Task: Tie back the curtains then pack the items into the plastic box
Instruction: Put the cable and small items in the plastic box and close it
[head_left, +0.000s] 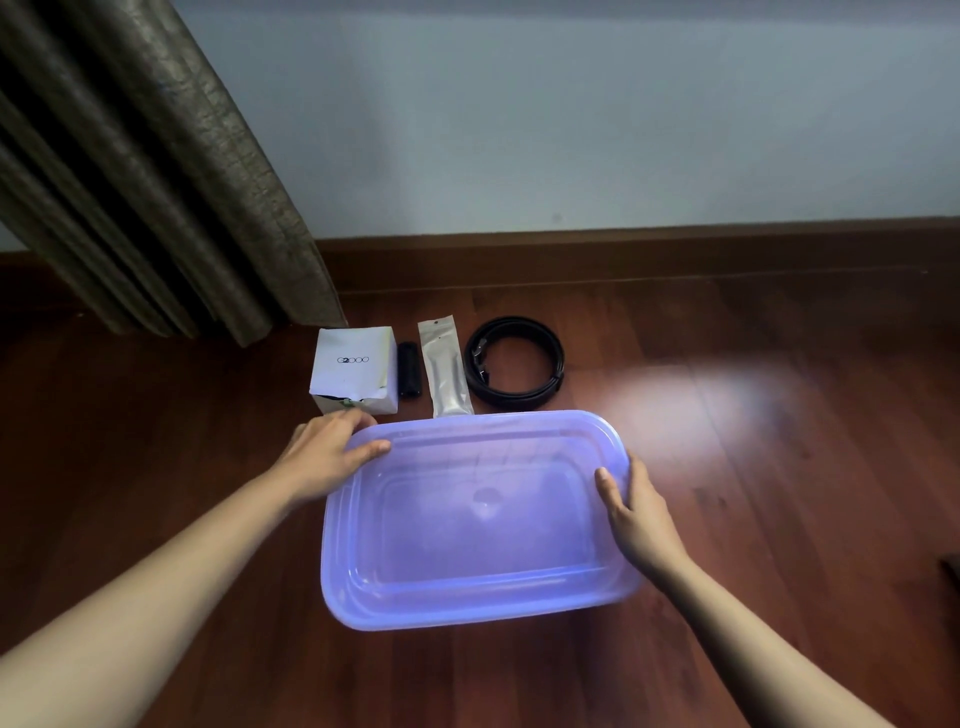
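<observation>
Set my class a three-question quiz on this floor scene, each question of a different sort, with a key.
1. True or false: the left hand and the right hand both hold the plastic box.
2. Which lies furthest right in the row beyond the box? A: white carton. B: coiled belt. C: clear pouch.
3. How many items lie in that row?

Key: 1 true; 2 B; 3 four.

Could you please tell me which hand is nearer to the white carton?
Left. The left hand grips the plastic box at its far-left corner, just short of the white carton; the right hand grips its right edge, farther off.
</observation>
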